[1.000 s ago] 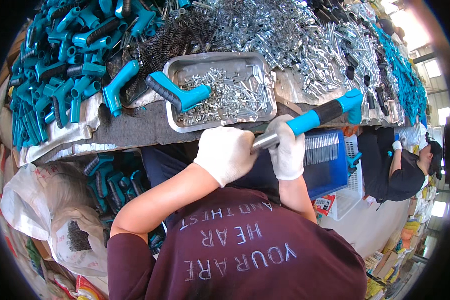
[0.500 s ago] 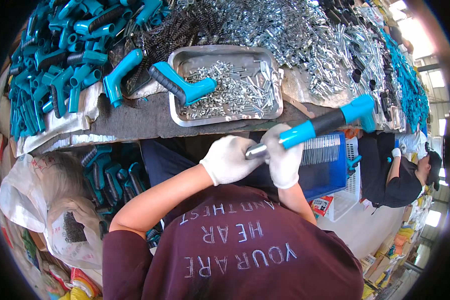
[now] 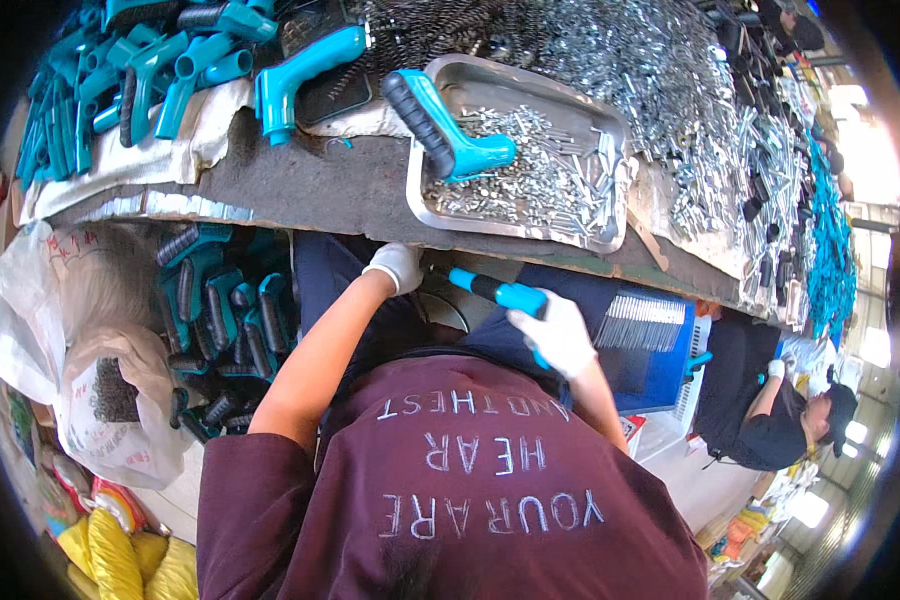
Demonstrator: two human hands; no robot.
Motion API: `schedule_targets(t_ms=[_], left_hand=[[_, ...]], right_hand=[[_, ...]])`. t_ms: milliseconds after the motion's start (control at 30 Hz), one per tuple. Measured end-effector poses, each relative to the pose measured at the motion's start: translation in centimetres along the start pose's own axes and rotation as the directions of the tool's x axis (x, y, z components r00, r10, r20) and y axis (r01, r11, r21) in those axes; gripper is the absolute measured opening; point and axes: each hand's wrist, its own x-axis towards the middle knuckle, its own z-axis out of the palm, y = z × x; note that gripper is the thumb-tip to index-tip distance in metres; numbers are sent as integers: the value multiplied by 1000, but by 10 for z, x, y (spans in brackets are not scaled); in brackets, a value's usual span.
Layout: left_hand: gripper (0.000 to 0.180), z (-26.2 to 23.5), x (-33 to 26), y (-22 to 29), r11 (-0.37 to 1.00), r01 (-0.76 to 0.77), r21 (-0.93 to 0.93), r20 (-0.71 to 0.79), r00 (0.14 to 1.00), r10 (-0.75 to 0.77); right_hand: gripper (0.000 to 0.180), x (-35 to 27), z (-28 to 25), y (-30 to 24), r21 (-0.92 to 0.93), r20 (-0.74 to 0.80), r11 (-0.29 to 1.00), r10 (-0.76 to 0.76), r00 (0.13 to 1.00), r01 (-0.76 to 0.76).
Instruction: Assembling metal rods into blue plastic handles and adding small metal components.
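My right hand [image 3: 558, 335] is closed round a teal plastic handle with a black grip band [image 3: 510, 295]. The handle lies across my lap, its teal end toward my left hand. Gloved in white, my left hand [image 3: 398, 268] is just under the table's front edge with its fingers curled; a small dark metal part shows beside the fingertips, and what they hold is not clear. A metal tray [image 3: 417, 205] of small silver pins and screws stands on the table, a pistol-shaped teal handle [image 3: 460, 150] resting on it. Another teal handle [image 3: 305, 80] is to its left.
Teal handles [image 3: 140, 80] are piled at far left, dark springs [image 3: 430, 35] and silver metal parts [image 3: 610, 60] behind the tray. Below the table are more handles [image 3: 220, 310], a plastic bag [image 3: 120, 390] and a blue crate [image 3: 645, 385] with metal rods. Another person [image 3: 770, 410] is at right.
My hands have moved apart. The handle in my right hand has swung from pointing up and right to pointing left, and came lower. My left hand shifted left to the table edge. The view has shifted.
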Motion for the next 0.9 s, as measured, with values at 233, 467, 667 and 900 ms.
schedule_targets(t_ms=[233,467,667,900], left_hand=[[39,3,-6,-35,902,56,-429,-309,929,-204],[50,-20,-6,-32,952,130,-276,-51,987,-150],[42,2,-4,-51,969,45,-242,-202,975,-96],[40,-14,-8,6,969,-140,-204,-135,984,114]], right_hand=[[42,64,58,13,-359,-78,932,-84,993,51],[45,77,65,-3,-444,-6,896,12,1000,-14],[47,99,79,-34,-651,300,730,-7,954,210],[61,131,85,31,-449,245,790,-341,908,417]])
